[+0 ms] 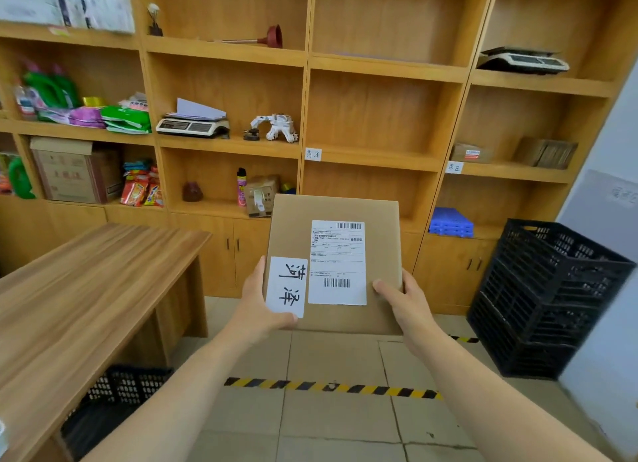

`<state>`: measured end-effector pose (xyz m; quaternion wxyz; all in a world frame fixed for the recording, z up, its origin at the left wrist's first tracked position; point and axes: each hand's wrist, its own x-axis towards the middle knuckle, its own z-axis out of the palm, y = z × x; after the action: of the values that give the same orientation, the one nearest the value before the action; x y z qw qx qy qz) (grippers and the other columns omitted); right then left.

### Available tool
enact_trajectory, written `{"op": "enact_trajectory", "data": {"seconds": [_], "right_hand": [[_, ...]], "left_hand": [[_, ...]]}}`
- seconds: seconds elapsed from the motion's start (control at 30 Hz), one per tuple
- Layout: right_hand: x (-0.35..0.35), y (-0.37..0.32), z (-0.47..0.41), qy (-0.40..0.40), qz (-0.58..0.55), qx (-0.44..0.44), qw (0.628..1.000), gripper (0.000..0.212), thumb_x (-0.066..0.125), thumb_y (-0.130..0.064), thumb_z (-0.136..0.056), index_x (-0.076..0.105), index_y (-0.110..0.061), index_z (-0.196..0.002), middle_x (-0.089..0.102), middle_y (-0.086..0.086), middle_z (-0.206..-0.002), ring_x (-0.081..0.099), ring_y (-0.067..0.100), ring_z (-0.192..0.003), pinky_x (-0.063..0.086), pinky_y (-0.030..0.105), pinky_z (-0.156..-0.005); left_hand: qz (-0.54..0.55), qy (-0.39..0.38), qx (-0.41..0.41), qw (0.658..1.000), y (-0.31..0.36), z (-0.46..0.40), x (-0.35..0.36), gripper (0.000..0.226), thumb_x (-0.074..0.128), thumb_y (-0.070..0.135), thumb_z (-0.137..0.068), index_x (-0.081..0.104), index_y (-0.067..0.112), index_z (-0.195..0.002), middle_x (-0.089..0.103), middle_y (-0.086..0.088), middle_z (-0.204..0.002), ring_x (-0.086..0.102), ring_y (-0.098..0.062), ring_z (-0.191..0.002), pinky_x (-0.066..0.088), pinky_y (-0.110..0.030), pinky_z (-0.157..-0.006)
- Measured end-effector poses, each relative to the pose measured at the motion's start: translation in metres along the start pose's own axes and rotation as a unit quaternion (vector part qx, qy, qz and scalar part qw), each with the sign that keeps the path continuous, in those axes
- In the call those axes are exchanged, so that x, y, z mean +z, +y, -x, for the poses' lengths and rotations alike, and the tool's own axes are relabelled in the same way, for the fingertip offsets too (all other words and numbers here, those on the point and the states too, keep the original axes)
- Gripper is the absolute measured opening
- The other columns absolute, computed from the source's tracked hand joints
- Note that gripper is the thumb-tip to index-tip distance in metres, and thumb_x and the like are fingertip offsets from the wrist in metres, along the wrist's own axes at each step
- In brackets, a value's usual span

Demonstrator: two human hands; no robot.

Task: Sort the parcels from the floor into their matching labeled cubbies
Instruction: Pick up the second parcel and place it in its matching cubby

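I hold a flat brown cardboard parcel (379,227) up in front of the wooden shelving. It carries a printed shipping label and a white slip with two handwritten characters. My left hand (257,306) grips its lower left corner, thumb on the slip. My right hand (402,301) grips its lower right corner. A small handwritten cubby label (313,154) is stuck on the shelf edge just above the parcel, below an empty cubby (376,116). A second cubby label (454,167) marks the cubby to the right, where two cardboard parcels (471,153) lie.
A wooden table (86,289) stands at the left with a black crate (117,392) under it. Stacked black crates (549,296) stand at the right. Yellow-black tape (331,387) crosses the tiled floor. Other cubbies hold scales, detergent bags, snacks, boxes.
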<state>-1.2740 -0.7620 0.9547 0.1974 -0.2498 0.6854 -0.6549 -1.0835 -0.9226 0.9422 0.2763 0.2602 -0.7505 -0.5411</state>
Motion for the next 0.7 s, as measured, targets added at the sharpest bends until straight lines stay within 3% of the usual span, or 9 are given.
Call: {"op": "enact_trajectory", "data": {"seconds": [0.07,0.17,0.3,0.43,0.57,0.7], "right_hand": [[0.021,-0.003,-0.031,0.007,0.006,-0.003,1.0,0.052,0.064,-0.026,-0.086,0.042,-0.026,-0.133,0.059,-0.002,-0.115,0.058,0.015,-0.1,0.052,0.033,-0.078],[0.048,-0.005,-0.074,0.024,0.01,-0.017,1.0,0.049,0.064,-0.023,-0.087,0.042,-0.025,-0.131,0.059,-0.009,-0.107,0.058,0.009,-0.094,0.05,0.026,-0.071],[0.07,0.002,-0.127,0.05,0.006,-0.019,0.999,0.05,0.062,-0.021,-0.088,0.042,-0.026,-0.133,0.059,-0.008,-0.109,0.057,0.006,-0.094,0.049,0.028,-0.079],[0.072,0.011,-0.185,0.063,-0.009,0.0,0.998,0.046,0.059,-0.018,-0.089,0.042,-0.027,-0.131,0.059,-0.013,-0.103,0.057,0.004,-0.094,0.047,0.027,-0.079],[0.065,0.021,-0.246,0.06,-0.02,0.004,0.998,0.037,0.056,-0.012,-0.091,0.043,-0.032,-0.12,0.058,-0.016,-0.099,0.057,0.002,-0.089,0.045,0.019,-0.068],[0.052,0.034,-0.318,0.055,-0.028,0.006,0.998,0.042,0.057,-0.013,-0.089,0.046,-0.026,-0.129,0.064,-0.011,-0.108,0.06,0.004,-0.095,0.046,0.02,-0.07]], "left_hand": [[-0.032,0.019,-0.005,0.999,-0.004,-0.037,-0.016,0.12,0.083,0.007,-0.058,0.006,0.027,-0.148,0.025,0.005,-0.131,0.03,-0.011,-0.116,0.034,-0.038,-0.103],[-0.041,0.014,-0.003,0.999,-0.014,-0.093,-0.036,0.118,0.083,0.009,-0.059,0.007,0.028,-0.147,0.025,0.0,-0.134,0.033,-0.014,-0.115,0.038,-0.037,-0.101],[-0.041,-0.008,-0.001,0.999,-0.024,-0.158,-0.043,0.115,0.082,0.008,-0.061,0.007,0.031,-0.146,0.024,0.004,-0.125,0.036,-0.014,-0.11,0.04,-0.029,-0.088],[-0.031,-0.021,0.003,0.999,-0.035,-0.217,-0.034,0.113,0.08,0.007,-0.063,0.008,0.031,-0.146,0.025,0.005,-0.124,0.036,-0.013,-0.11,0.037,-0.027,-0.087],[-0.017,-0.025,-0.015,0.999,-0.047,-0.28,-0.015,0.113,0.08,0.007,-0.064,0.007,0.031,-0.147,0.025,0.006,-0.126,0.037,-0.014,-0.111,0.038,-0.027,-0.088],[-0.009,-0.016,-0.017,1.0,-0.056,-0.349,0.012,0.113,0.081,0.008,-0.063,0.009,0.033,-0.146,0.028,0.004,-0.128,0.04,-0.016,-0.112,0.042,-0.03,-0.089]]}}
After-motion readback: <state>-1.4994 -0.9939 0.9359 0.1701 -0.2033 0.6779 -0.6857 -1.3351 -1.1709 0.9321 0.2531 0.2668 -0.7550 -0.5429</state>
